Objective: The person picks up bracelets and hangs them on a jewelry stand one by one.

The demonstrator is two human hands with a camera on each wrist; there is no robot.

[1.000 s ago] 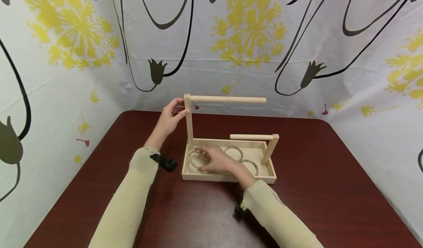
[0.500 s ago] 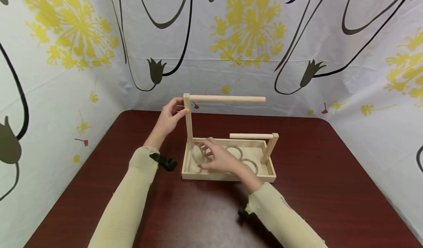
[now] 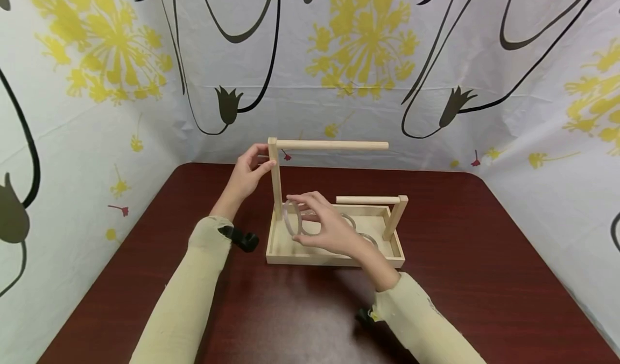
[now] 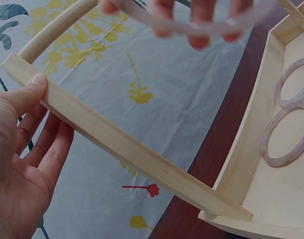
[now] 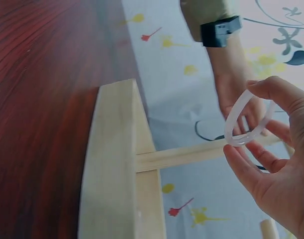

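My left hand pinches the upper part of a tall wooden post, thumb on one face and fingers behind. This post rises from the left end of a shallow wooden tray and carries a long round rod. Over the tray's left half, my right hand holds a pale, translucent bangle on edge between thumb and fingertips. It is raised off the tray floor, below the long rod. Other pale bangles lie flat in the tray, partly hidden by my right hand in the head view.
A shorter post with a lower rod pointing left stands at the tray's right end. The tray sits on a dark red wooden table. Patterned white cloth hangs behind and along both sides.
My right hand has lifted the bangle from the tray floor, tipping it from flat to upright and raising it. My left hand stays on the tall post.
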